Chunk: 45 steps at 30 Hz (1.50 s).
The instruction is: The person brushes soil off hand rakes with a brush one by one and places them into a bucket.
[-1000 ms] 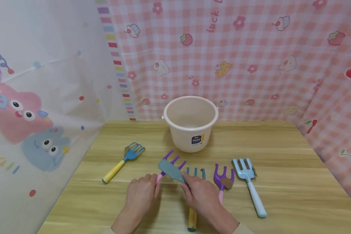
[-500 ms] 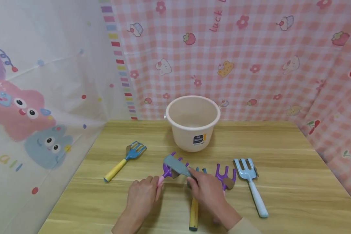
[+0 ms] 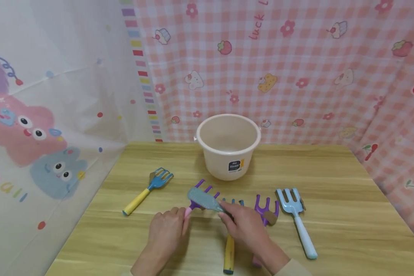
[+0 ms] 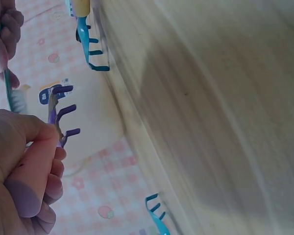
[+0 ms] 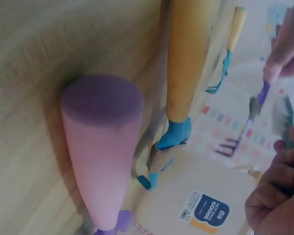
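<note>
In the head view my left hand (image 3: 167, 232) grips the pink handle of a purple hand rake (image 4: 52, 115), its tines pointing toward the bucket. My right hand (image 3: 245, 224) holds a grey-green brush (image 3: 202, 198) by its handle, its head lying over the rake's head. Pale bristles (image 4: 19, 100) show in the left wrist view, facing the rake; whether they touch it I cannot tell. A brown patch (image 5: 255, 106) sits on the rake's head. Below my right hand lies a blue hand rake with a yellow handle (image 3: 229, 255), partly hidden.
A cream bucket (image 3: 227, 161) stands behind the hands. Another blue rake (image 3: 148, 191) lies left. To the right are a second purple rake (image 3: 266, 209) and a light blue fork (image 3: 296, 222). Brown patches mark several tools. Patterned cloths (image 3: 248, 57) enclose the wooden table (image 3: 345, 199).
The brush has moved right across the rake's head and then back left over it. My left hand keeps its grip on the rake. The view has shifted slightly.
</note>
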Each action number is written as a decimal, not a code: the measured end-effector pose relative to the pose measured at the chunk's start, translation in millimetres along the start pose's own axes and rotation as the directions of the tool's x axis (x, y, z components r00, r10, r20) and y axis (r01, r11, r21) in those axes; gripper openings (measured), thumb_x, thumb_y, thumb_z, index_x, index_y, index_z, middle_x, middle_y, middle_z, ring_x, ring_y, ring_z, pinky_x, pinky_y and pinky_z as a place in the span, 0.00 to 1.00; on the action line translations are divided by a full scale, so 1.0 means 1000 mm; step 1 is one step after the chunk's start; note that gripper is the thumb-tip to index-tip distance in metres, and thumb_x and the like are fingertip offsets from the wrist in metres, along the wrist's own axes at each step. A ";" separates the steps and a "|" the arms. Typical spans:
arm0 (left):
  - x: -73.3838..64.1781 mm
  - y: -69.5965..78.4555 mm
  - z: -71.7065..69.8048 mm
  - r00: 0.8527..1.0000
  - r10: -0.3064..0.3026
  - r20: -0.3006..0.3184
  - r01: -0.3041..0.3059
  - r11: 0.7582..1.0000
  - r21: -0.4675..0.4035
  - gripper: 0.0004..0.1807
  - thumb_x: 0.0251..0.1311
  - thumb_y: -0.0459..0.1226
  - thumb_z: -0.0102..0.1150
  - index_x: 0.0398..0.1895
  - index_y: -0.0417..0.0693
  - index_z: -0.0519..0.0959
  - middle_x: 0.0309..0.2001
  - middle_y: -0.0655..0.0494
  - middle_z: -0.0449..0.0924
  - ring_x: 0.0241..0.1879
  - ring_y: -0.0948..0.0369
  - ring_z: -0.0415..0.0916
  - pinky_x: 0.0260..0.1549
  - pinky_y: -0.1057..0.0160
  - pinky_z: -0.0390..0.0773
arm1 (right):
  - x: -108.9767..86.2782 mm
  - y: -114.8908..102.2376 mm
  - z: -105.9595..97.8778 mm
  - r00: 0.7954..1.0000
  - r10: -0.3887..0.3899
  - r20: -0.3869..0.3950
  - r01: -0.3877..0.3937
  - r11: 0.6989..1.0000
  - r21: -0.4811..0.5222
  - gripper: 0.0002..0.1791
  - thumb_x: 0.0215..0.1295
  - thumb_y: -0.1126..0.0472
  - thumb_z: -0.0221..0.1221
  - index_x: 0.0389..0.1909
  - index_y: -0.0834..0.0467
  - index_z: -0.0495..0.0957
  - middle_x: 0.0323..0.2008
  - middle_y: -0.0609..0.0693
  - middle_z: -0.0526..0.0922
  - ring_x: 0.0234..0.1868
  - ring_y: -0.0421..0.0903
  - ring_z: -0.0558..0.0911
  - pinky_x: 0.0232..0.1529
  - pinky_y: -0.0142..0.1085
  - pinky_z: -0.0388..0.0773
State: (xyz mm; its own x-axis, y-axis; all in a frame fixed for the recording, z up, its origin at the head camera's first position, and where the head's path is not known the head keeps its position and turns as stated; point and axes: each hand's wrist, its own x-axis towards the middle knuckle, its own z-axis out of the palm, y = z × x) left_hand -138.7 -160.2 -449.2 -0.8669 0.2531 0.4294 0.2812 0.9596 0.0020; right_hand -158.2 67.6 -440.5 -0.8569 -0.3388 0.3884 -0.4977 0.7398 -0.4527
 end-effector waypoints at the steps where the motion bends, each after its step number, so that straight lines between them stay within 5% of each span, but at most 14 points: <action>1: 0.000 0.000 0.000 1.000 -0.005 0.006 0.005 1.000 0.000 0.11 0.60 0.42 0.65 0.27 0.45 0.78 0.18 0.59 0.69 0.15 0.64 0.63 0.16 0.66 0.63 | -0.001 -0.001 0.000 1.000 -0.025 0.013 0.025 1.000 -0.001 0.17 0.66 0.57 0.63 0.54 0.56 0.82 0.39 0.53 0.88 0.32 0.49 0.85 0.30 0.41 0.80; 5: 0.000 -0.001 -0.002 1.000 -0.014 0.014 0.014 1.000 -0.013 0.11 0.60 0.42 0.65 0.28 0.45 0.79 0.18 0.59 0.69 0.15 0.64 0.62 0.17 0.66 0.62 | -0.003 -0.002 0.002 1.000 -0.018 0.026 0.018 0.999 -0.028 0.17 0.66 0.56 0.63 0.55 0.55 0.82 0.38 0.52 0.87 0.32 0.49 0.84 0.28 0.38 0.78; 10: -0.002 0.000 0.000 1.000 0.017 -0.008 -0.017 1.000 0.000 0.13 0.61 0.43 0.65 0.26 0.45 0.77 0.17 0.60 0.67 0.14 0.64 0.60 0.16 0.67 0.61 | 0.000 0.004 0.004 0.997 0.073 0.026 -0.072 0.997 -0.043 0.19 0.66 0.55 0.63 0.56 0.54 0.82 0.24 0.44 0.78 0.19 0.40 0.72 0.19 0.32 0.66; 15: -0.003 0.000 0.003 0.999 0.026 -0.032 -0.026 1.000 0.004 0.14 0.59 0.43 0.67 0.24 0.46 0.76 0.16 0.60 0.66 0.14 0.64 0.60 0.16 0.66 0.61 | 0.003 0.007 0.006 0.991 0.124 0.051 -0.123 0.992 -0.018 0.19 0.68 0.55 0.62 0.58 0.53 0.81 0.21 0.40 0.71 0.18 0.36 0.64 0.18 0.31 0.63; 26: -0.012 -0.002 0.004 1.000 0.005 -0.007 -0.005 1.000 0.019 0.14 0.59 0.43 0.67 0.24 0.45 0.76 0.16 0.59 0.67 0.14 0.62 0.65 0.16 0.63 0.65 | 0.004 0.012 0.009 0.991 0.131 0.030 -0.131 0.991 0.008 0.19 0.67 0.56 0.62 0.57 0.55 0.81 0.28 0.45 0.81 0.21 0.38 0.71 0.21 0.32 0.68; 33: -0.007 -0.004 0.001 1.000 0.001 -0.015 -0.001 1.000 -0.005 0.13 0.59 0.41 0.67 0.23 0.46 0.75 0.17 0.59 0.67 0.15 0.63 0.62 0.16 0.65 0.62 | -0.007 0.005 0.005 0.998 -0.004 0.062 0.003 1.000 0.005 0.17 0.67 0.55 0.62 0.55 0.55 0.82 0.39 0.51 0.87 0.35 0.48 0.86 0.32 0.39 0.81; 38: -0.005 -0.002 0.000 0.999 0.017 -0.031 -0.018 1.000 -0.007 0.14 0.58 0.42 0.67 0.22 0.47 0.74 0.16 0.60 0.66 0.14 0.64 0.60 0.16 0.65 0.61 | -0.007 0.010 0.006 0.997 0.071 0.032 -0.071 0.997 -0.007 0.18 0.67 0.56 0.63 0.56 0.53 0.82 0.26 0.43 0.81 0.21 0.38 0.73 0.20 0.31 0.68; 45: -0.006 0.000 0.000 0.998 0.034 -0.052 -0.034 0.999 0.004 0.14 0.56 0.42 0.68 0.22 0.47 0.74 0.16 0.60 0.65 0.14 0.63 0.60 0.15 0.65 0.60 | -0.003 0.019 0.006 0.987 0.152 0.051 -0.151 0.988 -0.010 0.19 0.68 0.55 0.61 0.58 0.52 0.81 0.20 0.38 0.72 0.17 0.36 0.64 0.18 0.32 0.63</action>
State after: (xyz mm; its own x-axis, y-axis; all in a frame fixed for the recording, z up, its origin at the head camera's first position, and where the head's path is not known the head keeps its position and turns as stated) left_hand -133.4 -161.9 -452.0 -0.8342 0.2791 0.4755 0.3091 0.9509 -0.0158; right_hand -166.2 79.2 -455.2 -0.9282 -0.2522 0.2734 -0.3610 0.7882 -0.4984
